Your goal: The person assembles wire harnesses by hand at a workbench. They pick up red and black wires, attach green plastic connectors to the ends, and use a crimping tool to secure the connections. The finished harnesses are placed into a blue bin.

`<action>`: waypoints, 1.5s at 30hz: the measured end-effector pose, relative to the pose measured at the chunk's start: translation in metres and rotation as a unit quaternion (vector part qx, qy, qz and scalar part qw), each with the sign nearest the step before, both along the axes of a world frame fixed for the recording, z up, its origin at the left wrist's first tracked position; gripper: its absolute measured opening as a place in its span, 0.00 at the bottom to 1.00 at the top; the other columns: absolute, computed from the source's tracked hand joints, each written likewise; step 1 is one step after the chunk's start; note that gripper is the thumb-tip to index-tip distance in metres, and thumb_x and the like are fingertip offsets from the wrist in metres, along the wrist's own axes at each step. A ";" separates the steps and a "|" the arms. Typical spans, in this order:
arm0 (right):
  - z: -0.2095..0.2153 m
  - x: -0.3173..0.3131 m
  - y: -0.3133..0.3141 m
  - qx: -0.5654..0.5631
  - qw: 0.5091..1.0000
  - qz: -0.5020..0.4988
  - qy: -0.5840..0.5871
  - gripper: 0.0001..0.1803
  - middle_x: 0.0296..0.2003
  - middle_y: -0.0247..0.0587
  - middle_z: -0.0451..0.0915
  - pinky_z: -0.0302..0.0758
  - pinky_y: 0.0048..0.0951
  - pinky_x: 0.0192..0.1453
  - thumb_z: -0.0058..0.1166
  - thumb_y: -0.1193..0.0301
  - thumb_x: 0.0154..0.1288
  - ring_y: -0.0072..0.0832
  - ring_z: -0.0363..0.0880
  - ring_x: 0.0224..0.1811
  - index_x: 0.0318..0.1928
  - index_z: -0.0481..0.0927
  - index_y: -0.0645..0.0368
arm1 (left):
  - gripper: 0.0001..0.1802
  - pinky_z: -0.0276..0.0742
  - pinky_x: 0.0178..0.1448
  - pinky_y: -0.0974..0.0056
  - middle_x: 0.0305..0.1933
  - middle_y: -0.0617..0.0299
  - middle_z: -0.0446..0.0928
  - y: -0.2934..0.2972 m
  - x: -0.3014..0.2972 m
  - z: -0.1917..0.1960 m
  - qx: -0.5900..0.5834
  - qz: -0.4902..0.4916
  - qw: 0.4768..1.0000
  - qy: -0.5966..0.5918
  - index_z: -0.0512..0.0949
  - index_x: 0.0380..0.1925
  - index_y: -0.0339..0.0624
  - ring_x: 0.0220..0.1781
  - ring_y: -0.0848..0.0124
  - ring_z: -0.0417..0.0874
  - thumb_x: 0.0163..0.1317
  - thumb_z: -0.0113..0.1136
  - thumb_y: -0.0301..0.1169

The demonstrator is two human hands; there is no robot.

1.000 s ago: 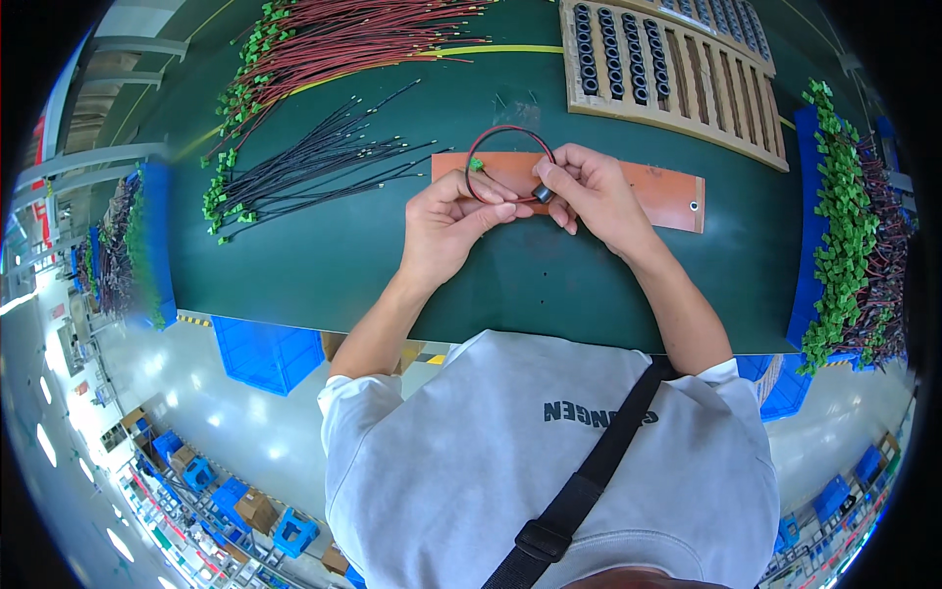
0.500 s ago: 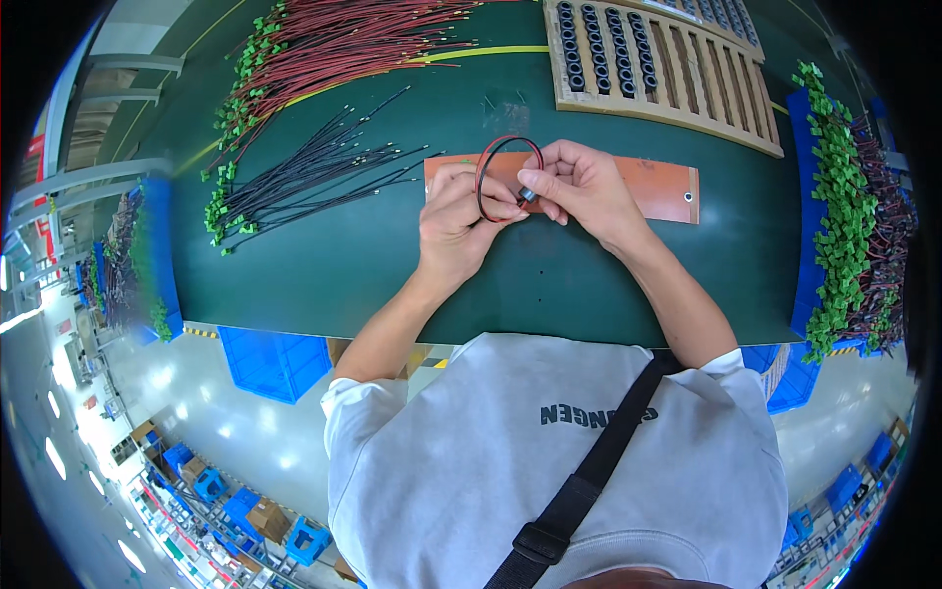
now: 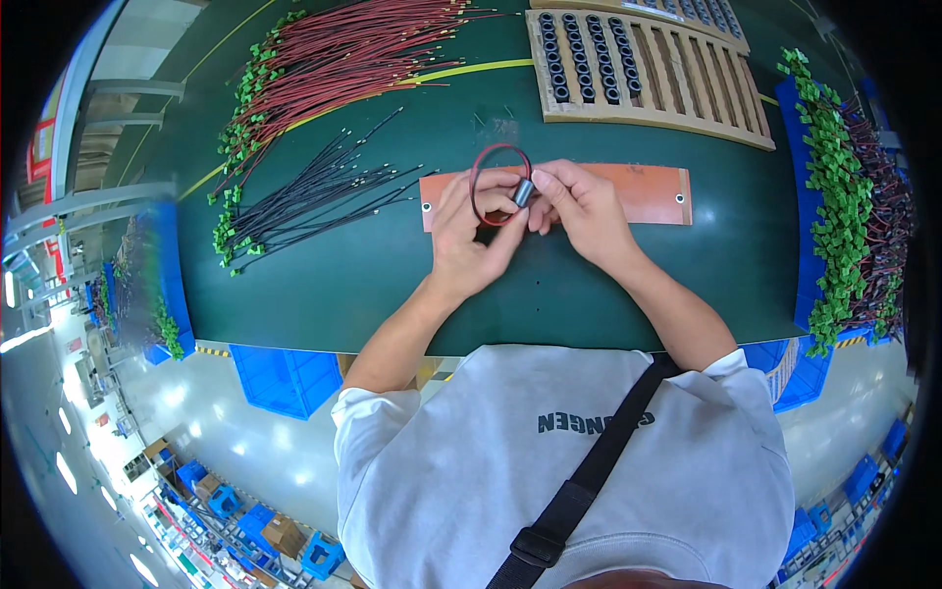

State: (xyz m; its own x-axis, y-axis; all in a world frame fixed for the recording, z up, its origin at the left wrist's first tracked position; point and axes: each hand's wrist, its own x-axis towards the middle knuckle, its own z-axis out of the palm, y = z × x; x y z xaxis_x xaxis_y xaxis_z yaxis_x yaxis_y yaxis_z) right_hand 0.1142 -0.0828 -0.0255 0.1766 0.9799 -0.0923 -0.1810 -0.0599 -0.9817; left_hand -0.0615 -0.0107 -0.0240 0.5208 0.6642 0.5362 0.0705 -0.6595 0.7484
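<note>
A small dark grey ferrite core (image 3: 524, 192), shaped like a short cylinder, stands tilted between my two hands above an orange-brown board. Red and black wires (image 3: 478, 177) rise from it in a loop that arches over the fingers of my left hand (image 3: 469, 234). That hand is closed, with thumb and fingers pinching the core from the left. At the core's right side is my right hand (image 3: 586, 208), its thumb near the core's upper end and its fingers curled together. Whatever lies between those right fingers is hidden. The orange-brown board (image 3: 643, 194) lies flat under both hands.
Black wires with green connectors (image 3: 314, 196) lie left on the green table (image 3: 392, 304), with red-and-black wires (image 3: 343, 59) behind them. A slotted wooden tray (image 3: 687, 83) partly filled with cores (image 3: 579, 59) stands far right. Wires with green connectors fill a blue bin (image 3: 807, 196).
The core has come into fuller view as my right fingers shifted off it to the right. My left fingers now pinch it, and the wire loop has tilted slightly.
</note>
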 end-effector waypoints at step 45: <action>-0.005 0.070 -0.035 0.065 0.982 -0.108 -0.141 0.09 0.34 0.36 0.84 0.75 0.22 0.40 0.65 0.72 0.72 0.18 0.79 0.35 0.37 0.85 0.67 | 0.08 0.82 0.40 0.68 0.37 0.57 0.85 0.032 0.052 0.002 -0.389 -0.247 0.879 0.119 0.83 0.44 0.31 0.35 0.73 0.86 0.76 0.60 0.27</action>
